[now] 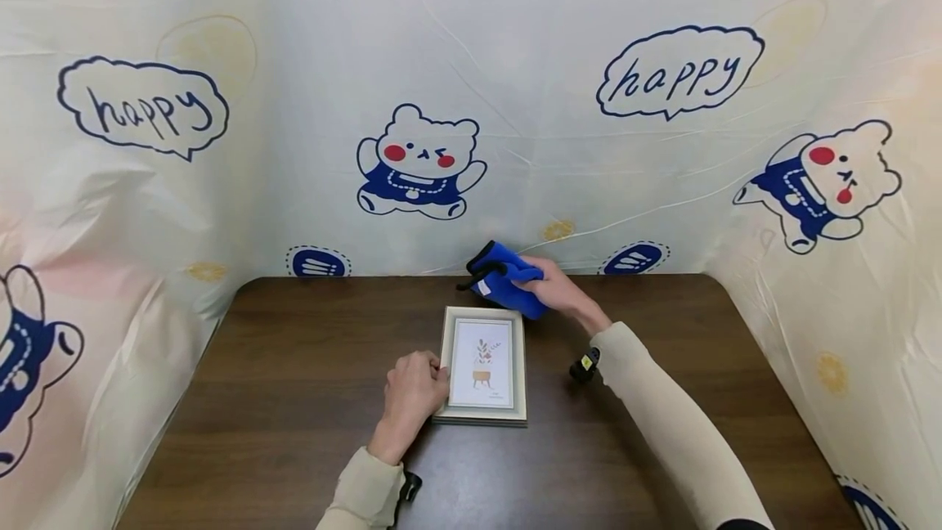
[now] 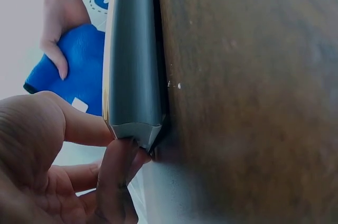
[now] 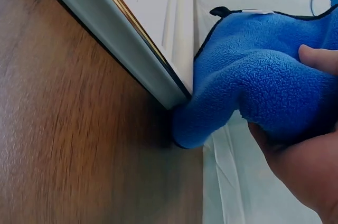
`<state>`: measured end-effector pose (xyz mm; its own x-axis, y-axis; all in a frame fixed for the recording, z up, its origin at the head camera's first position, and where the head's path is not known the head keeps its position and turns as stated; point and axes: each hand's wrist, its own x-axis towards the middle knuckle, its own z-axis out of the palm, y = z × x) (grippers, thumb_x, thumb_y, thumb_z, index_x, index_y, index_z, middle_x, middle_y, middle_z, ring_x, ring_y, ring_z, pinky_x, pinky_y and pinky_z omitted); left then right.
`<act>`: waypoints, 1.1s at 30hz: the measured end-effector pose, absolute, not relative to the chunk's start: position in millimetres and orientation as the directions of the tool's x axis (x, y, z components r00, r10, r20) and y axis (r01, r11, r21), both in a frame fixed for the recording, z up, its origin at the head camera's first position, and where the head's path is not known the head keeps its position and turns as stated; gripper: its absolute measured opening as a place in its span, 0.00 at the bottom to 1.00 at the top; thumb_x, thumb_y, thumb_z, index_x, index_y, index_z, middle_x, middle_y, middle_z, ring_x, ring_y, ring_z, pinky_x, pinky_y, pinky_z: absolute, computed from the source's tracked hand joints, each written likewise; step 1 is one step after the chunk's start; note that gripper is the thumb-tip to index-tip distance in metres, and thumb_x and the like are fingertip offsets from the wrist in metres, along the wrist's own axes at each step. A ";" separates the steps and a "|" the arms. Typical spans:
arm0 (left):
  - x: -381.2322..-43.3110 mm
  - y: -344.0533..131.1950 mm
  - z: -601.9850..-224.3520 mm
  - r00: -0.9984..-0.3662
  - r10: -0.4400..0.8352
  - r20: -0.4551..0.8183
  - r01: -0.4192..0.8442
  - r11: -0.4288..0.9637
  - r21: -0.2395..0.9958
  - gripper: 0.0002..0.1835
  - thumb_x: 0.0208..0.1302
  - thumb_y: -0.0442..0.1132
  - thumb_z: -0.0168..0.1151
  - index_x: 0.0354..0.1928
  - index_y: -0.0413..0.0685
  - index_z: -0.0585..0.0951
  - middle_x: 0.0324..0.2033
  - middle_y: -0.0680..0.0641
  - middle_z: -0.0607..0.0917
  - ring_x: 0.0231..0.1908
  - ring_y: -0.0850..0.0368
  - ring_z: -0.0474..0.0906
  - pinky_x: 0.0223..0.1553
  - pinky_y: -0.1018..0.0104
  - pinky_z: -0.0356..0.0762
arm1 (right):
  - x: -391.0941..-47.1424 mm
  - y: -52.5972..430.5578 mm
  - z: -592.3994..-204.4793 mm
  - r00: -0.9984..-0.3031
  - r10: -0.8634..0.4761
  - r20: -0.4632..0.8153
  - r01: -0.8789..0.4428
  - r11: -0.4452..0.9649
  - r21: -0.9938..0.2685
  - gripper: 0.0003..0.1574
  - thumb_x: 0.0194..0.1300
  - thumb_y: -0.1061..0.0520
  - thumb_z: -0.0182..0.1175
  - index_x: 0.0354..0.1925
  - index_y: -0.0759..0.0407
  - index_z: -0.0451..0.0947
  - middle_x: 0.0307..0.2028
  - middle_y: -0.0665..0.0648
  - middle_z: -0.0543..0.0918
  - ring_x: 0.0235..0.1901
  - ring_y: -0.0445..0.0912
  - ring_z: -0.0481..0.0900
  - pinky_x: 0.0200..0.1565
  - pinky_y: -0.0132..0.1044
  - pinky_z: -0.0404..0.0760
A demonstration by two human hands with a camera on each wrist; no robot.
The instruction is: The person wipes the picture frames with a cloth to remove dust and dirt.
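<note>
A picture frame (image 1: 519, 370) with a pale border lies face up on the table, showing a print of a potted plant. At its left edge, my left hand (image 1: 414, 389) pinches the frame with thumb and curled fingers; the left wrist view shows them at a corner of the grey side (image 2: 134, 49). My right hand (image 1: 557, 286) grips a bunched blue cloth (image 1: 508, 285) with dark edging and a small white tag, just beyond the frame's far edge. In the right wrist view, the fluffy cloth (image 3: 253, 81) touches a frame corner, and part of that hand is cut off.
The brown wooden table (image 1: 294, 366) ends at a far edge close behind the cloth. A pale printed curtain (image 1: 545, 105) with bears and lettering hangs behind and on both sides. Dark wrist devices (image 1: 585, 365) sit at both cuffs.
</note>
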<state>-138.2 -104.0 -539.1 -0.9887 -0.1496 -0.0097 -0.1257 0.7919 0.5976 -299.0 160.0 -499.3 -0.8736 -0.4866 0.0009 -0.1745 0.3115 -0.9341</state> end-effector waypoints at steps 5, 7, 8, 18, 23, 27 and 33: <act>-138.0 -105.2 -538.5 -0.988 -0.151 -0.011 -0.127 0.790 0.600 0.07 0.65 0.41 0.73 0.30 0.49 0.88 0.26 0.51 0.85 0.31 0.48 0.84 0.34 0.49 0.81 | -292.6 169.9 -493.2 -0.900 -0.436 0.021 -0.182 0.331 -0.926 0.10 0.78 0.61 0.59 0.54 0.61 0.81 0.52 0.60 0.83 0.51 0.55 0.80 0.57 0.50 0.77; -137.9 -104.9 -538.5 -0.988 -0.152 -0.011 -0.128 0.790 0.599 0.07 0.65 0.41 0.73 0.30 0.49 0.87 0.26 0.51 0.85 0.31 0.48 0.83 0.34 0.49 0.81 | -289.3 173.8 -492.0 -0.913 -0.407 0.025 -0.180 0.346 -0.921 0.18 0.78 0.62 0.59 0.63 0.58 0.81 0.59 0.62 0.84 0.57 0.58 0.81 0.61 0.56 0.78; -137.9 -104.8 -538.3 -0.989 -0.151 -0.011 -0.127 0.790 0.599 0.07 0.65 0.41 0.73 0.30 0.49 0.87 0.26 0.51 0.85 0.30 0.48 0.83 0.33 0.49 0.80 | -287.8 175.6 -492.2 -0.918 -0.395 0.026 -0.179 0.354 -0.918 0.21 0.79 0.62 0.58 0.66 0.58 0.79 0.62 0.63 0.83 0.59 0.59 0.81 0.63 0.58 0.78; -137.0 -105.5 -537.7 -0.991 -0.136 -0.011 -0.115 0.789 0.604 0.07 0.66 0.40 0.72 0.30 0.47 0.88 0.26 0.50 0.86 0.27 0.50 0.81 0.30 0.52 0.79 | -272.5 184.0 -502.1 -0.934 -0.283 0.217 -0.312 0.357 -0.880 0.12 0.78 0.67 0.55 0.54 0.61 0.82 0.47 0.64 0.83 0.46 0.57 0.77 0.53 0.53 0.75; -137.9 -106.1 -537.2 -0.992 -0.128 0.007 -0.098 0.791 0.604 0.07 0.65 0.39 0.72 0.29 0.47 0.87 0.26 0.50 0.86 0.27 0.51 0.81 0.30 0.51 0.79 | -262.0 184.7 -507.5 -0.894 -0.270 0.358 -0.447 0.460 -0.767 0.27 0.70 0.74 0.52 0.62 0.62 0.82 0.54 0.65 0.87 0.46 0.57 0.83 0.53 0.55 0.81; -137.9 -106.1 -537.2 -0.993 -0.122 0.001 -0.096 0.790 0.606 0.07 0.66 0.38 0.72 0.29 0.47 0.87 0.26 0.50 0.86 0.25 0.52 0.80 0.28 0.54 0.78 | -252.7 184.1 -508.0 -0.872 -0.266 0.411 -0.488 0.538 -0.687 0.35 0.64 0.75 0.51 0.65 0.59 0.81 0.57 0.64 0.88 0.47 0.57 0.86 0.53 0.57 0.83; -137.7 -105.7 -538.0 -0.993 -0.120 0.014 -0.088 0.794 0.602 0.07 0.65 0.38 0.72 0.28 0.47 0.87 0.26 0.50 0.86 0.26 0.52 0.80 0.28 0.52 0.78 | -243.1 184.1 -507.4 -0.853 -0.243 0.462 -0.501 0.630 -0.593 0.37 0.60 0.73 0.54 0.66 0.55 0.80 0.57 0.62 0.88 0.46 0.59 0.86 0.52 0.59 0.84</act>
<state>-137.7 -105.7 -538.0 -0.9926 -0.1203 0.0144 -0.0875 0.7940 0.6016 -243.1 184.1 -507.4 -0.8527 -0.2433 0.4624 -0.5014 0.6299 -0.5932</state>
